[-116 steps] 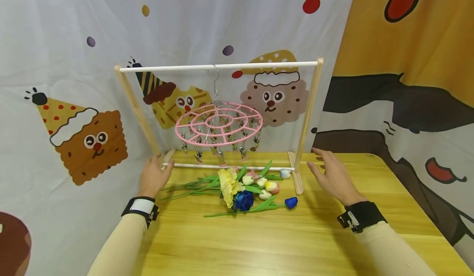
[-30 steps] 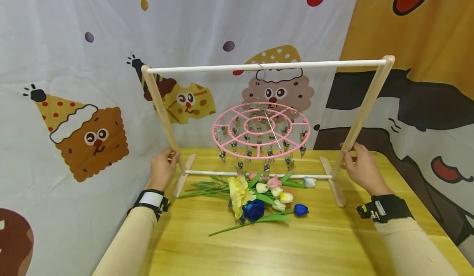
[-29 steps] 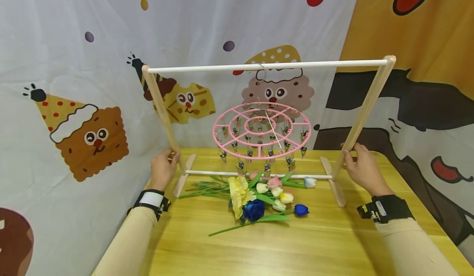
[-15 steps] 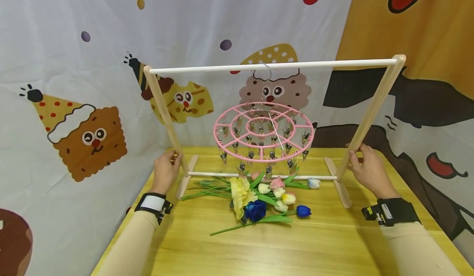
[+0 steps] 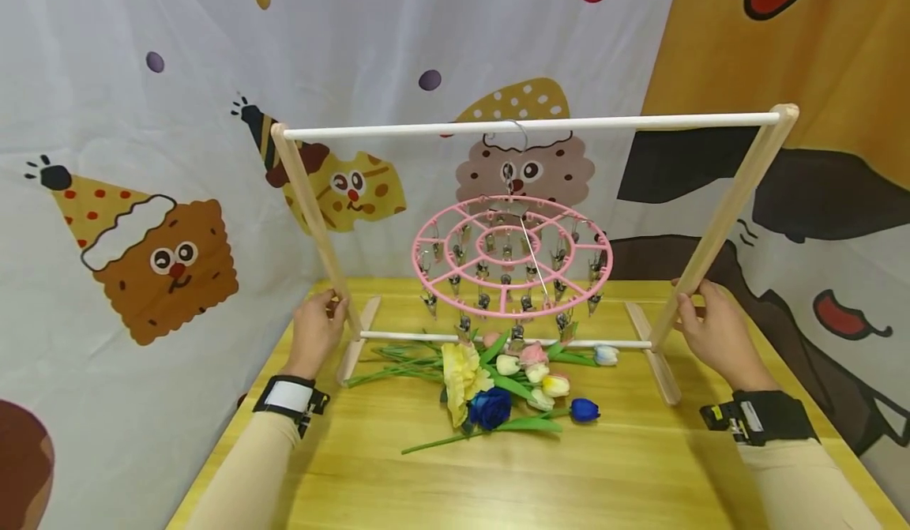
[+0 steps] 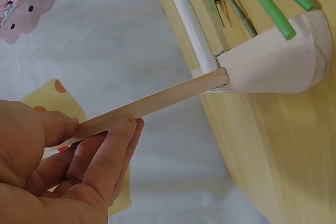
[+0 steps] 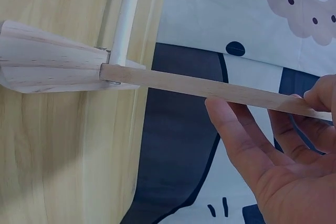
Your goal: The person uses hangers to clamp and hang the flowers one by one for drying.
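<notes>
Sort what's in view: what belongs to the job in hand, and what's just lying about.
Belongs to the job:
- wooden rack, its uprights held by the left grip and right grip
- pink clip hanger, hung from the rack's top bar

Apparently just lying about:
- yellow flower, dark blue rose, blue tulip and other flowers, on the table, in neither grip

The head view looks forward and down from behind the left hand (image 5: 317, 331) and right hand (image 5: 721, 336), farthest off; 2 wrist views, turned sideways, face their own hand close up. All 3 share the rack's lower bar (image 5: 398, 335) between the hands.
</notes>
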A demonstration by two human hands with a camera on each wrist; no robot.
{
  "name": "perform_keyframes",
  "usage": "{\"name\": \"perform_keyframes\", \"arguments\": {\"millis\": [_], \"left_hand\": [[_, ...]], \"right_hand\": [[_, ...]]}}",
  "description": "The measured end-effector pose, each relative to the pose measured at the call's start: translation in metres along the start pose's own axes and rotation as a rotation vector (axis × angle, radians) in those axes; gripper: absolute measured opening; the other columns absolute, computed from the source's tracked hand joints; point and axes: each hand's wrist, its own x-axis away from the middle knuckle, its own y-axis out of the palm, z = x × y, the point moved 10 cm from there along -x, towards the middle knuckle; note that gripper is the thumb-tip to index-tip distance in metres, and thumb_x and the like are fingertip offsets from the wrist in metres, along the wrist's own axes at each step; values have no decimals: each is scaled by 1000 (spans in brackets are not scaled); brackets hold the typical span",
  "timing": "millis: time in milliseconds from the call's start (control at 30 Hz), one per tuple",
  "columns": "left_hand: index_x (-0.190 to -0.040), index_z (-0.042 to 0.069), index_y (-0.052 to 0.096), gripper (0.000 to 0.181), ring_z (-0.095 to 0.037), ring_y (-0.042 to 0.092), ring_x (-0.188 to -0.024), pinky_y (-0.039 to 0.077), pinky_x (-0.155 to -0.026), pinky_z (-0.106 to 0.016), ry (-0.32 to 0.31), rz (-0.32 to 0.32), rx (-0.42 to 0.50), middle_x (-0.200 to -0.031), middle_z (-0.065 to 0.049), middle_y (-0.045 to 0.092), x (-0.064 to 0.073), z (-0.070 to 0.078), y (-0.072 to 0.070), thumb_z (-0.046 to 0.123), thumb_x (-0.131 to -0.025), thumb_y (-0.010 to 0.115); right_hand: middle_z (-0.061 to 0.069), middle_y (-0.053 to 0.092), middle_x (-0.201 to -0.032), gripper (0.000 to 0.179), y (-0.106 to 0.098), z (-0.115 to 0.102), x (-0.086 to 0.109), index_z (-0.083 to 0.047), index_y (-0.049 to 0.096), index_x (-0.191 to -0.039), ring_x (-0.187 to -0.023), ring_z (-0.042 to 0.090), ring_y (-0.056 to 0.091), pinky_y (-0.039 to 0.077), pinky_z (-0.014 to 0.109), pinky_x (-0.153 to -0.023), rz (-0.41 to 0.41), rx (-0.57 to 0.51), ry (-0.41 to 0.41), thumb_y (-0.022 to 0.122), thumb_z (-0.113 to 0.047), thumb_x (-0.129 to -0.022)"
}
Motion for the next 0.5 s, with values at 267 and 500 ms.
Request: {"name": "perform_keyframes", "arguments": {"millis": [267,500], "left_hand": [[-128,-12,79,24,-50,83,-97,71,-87,-64,7,0,7,-110,-34,81,6,-1,0,7,-116,70],[-128,-12,78,24,-53,84,-100,71,-91,-66,17,-7,6,-114,-36,80,7,4,-2,7,-117,69]], "right_hand": [[40,57,-135,39,-3,0,8,15,56,-153,-116,71,69,72,38,-67,1,36,32,54,-8,-123],[41,55,-142,39,-5,2,8,12,55,-156,-118,76,69,72,39,-67,-4,20,68,52,-10,-124]]}}
